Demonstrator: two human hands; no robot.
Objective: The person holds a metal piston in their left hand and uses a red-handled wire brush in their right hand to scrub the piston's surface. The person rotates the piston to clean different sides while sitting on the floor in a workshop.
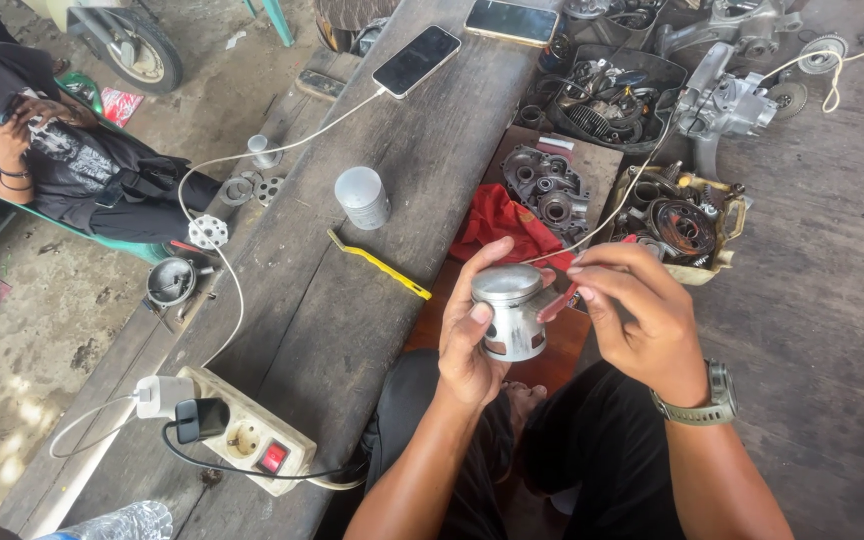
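My left hand [467,335] grips a shiny metal piston [512,312], held upright over my lap with the crown up. My right hand [637,315] holds a small red-handled tool [556,302] whose tip touches the piston's upper side. A watch sits on my right wrist [707,398]. Just beyond the piston lie a red rag [497,222] and a grey engine casing [544,188] on a brown board.
A wooden bench [352,290] carries a metal cylinder [363,197], a yellow tool [380,265], two phones [416,60], and a power strip [247,430] with plugged chargers. Trays of engine parts [617,95] sit at the far right. A seated person in black [62,150] is at the left.
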